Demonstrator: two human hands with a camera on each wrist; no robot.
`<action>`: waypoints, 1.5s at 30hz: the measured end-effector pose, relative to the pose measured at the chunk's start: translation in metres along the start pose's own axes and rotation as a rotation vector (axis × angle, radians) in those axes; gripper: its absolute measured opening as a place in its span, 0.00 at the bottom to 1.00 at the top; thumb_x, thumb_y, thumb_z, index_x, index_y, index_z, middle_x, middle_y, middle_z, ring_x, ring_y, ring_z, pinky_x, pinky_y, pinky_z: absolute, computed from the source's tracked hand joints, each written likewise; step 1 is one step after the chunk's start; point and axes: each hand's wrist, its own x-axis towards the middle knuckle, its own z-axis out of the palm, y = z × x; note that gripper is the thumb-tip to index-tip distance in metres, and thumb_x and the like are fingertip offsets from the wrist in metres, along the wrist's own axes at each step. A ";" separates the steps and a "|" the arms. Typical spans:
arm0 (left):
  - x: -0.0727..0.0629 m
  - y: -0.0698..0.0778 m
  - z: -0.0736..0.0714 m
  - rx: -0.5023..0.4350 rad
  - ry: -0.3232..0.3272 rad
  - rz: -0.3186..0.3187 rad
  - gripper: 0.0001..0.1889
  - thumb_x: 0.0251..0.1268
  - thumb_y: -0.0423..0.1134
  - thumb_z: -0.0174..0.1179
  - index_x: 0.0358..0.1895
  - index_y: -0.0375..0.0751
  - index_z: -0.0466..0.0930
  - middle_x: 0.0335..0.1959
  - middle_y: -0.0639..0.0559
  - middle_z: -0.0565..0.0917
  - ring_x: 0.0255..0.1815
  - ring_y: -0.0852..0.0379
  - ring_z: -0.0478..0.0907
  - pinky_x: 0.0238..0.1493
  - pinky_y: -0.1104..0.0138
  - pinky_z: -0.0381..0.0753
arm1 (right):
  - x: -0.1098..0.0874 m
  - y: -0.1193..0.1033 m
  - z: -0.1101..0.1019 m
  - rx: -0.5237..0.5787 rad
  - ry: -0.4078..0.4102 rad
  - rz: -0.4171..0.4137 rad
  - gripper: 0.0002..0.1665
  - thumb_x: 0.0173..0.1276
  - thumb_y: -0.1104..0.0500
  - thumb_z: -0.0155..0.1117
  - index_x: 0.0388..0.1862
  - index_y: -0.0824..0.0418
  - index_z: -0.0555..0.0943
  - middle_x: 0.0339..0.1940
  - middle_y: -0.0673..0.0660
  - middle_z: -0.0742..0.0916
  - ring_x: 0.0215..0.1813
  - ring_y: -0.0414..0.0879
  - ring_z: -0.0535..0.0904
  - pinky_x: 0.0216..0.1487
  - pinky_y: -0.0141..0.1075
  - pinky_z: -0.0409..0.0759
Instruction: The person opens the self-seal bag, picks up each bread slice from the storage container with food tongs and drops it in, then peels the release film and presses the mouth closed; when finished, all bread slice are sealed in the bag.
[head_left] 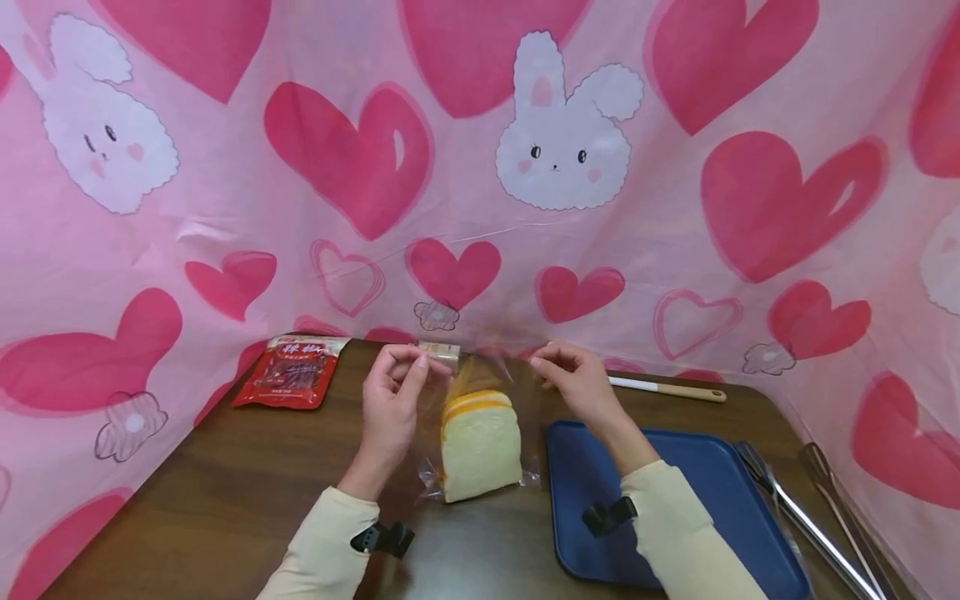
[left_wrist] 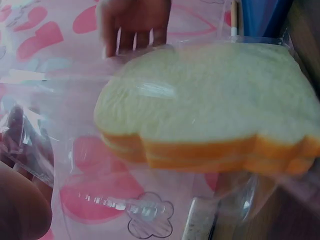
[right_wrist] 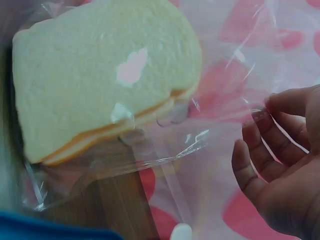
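Two stacked slices of bread (head_left: 482, 446) with orange-brown crust sit inside a clear plastic bag (head_left: 531, 450). The bag hangs upright over the table, its mouth at the top. At the mouth's left side, my left hand (head_left: 390, 404) pinches the film between thumb and fingers. My right hand (head_left: 581, 387) pinches the opposite side with thumb and forefinger. In the right wrist view the thumb and forefinger of the right hand (right_wrist: 280, 165) meet on the film, the other fingers loosely bent. Part of the left hand (left_wrist: 22, 200) shows behind the film in the left wrist view.
A blue tray (head_left: 720, 475) lies right of the bag, under the right forearm. Metal tongs (head_left: 806, 517) and another metal utensil (head_left: 832, 487) are at its right. A wooden-handled utensil (head_left: 686, 390) and small packet (head_left: 438, 353) lie behind; a red food packet (head_left: 292, 375) lies left.
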 end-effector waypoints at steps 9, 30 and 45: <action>0.008 -0.011 -0.024 -0.100 -0.139 -0.008 0.10 0.84 0.32 0.50 0.58 0.38 0.78 0.43 0.58 0.92 0.42 0.61 0.90 0.49 0.68 0.87 | -0.014 0.008 -0.014 0.122 -0.028 -0.067 0.14 0.80 0.64 0.61 0.51 0.79 0.78 0.36 0.47 0.93 0.41 0.42 0.91 0.46 0.35 0.90; 0.028 -0.032 -0.023 0.132 -0.256 -0.323 0.30 0.79 0.34 0.57 0.80 0.36 0.60 0.73 0.30 0.74 0.65 0.49 0.81 0.68 0.55 0.81 | -0.027 0.017 -0.025 0.150 -0.035 -0.137 0.09 0.81 0.66 0.59 0.50 0.75 0.78 0.39 0.48 0.94 0.42 0.39 0.92 0.44 0.34 0.90; 0.033 -0.029 0.001 0.171 -0.201 -0.243 0.12 0.76 0.34 0.65 0.52 0.27 0.87 0.49 0.35 0.90 0.45 0.62 0.86 0.52 0.69 0.86 | -0.035 0.015 -0.026 0.184 -0.034 -0.166 0.07 0.81 0.67 0.59 0.48 0.72 0.80 0.40 0.49 0.94 0.41 0.42 0.92 0.45 0.36 0.91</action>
